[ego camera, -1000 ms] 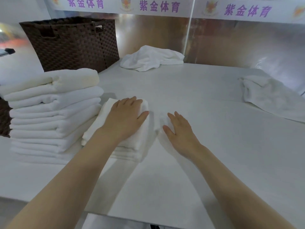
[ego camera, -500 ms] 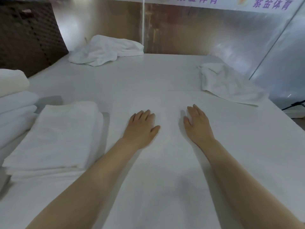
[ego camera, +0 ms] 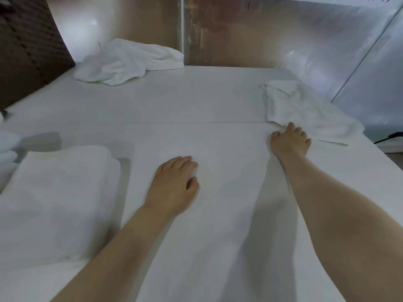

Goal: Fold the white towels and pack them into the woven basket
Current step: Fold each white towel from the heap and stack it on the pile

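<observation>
Right hand (ego camera: 289, 141) now at loose towel (ego camera: 305, 110), left hand (ego camera: 174, 186) apart.

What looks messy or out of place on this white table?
Two crumpled white towels: one bunched at the far edge, one rumpled at the right, where the right hand reaches its near edge. The folded white towels lie neat.
</observation>
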Tool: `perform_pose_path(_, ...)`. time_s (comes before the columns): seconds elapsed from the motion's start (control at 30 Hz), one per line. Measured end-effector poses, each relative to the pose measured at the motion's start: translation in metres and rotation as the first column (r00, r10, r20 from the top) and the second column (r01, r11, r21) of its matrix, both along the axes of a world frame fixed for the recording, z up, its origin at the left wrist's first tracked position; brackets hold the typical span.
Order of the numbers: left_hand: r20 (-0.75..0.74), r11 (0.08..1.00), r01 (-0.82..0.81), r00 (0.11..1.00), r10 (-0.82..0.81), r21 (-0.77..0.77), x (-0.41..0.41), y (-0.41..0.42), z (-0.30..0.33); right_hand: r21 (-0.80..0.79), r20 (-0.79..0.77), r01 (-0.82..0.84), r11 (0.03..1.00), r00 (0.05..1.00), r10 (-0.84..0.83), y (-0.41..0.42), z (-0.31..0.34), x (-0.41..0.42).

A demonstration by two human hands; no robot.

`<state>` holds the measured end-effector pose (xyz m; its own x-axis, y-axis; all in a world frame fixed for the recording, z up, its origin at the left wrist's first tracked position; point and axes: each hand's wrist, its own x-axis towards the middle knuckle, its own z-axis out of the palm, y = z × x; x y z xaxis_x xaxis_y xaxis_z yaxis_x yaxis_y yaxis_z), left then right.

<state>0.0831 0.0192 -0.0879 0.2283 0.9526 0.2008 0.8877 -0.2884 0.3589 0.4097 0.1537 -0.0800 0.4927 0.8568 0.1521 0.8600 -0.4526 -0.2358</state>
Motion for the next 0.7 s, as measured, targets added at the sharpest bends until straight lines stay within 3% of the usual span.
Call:
perform_pose_path(0.07,0.017,1.0,-0.003,1.0,0.002,0.006,0.0,0.001,0.001,-0.035,0.006,-0.016,0.999,1.0,0.017,0.001,0.0,0.002)
perform_pose_path(0.4,0.042,0.998,0.0,0.999,-0.002,0.056,0.0,0.002,-0.001,0.223,0.086,-0.282,0.933,0.959,0.27,-0.031,-0.002,-0.026)
perform_pose_path(0.53,0.054,0.998,0.006,0.998,-0.01,0.065,-0.001,0.001,-0.001,0.305,0.111,-0.455,0.837,0.89,0.443,-0.063,-0.008,-0.061)
perform_pose_path(0.7,0.065,0.999,0.044,0.997,-0.045,0.018,-0.003,-0.003,0.003,0.278,0.035,-0.627,0.728,0.764,0.645,-0.114,-0.005,-0.106)
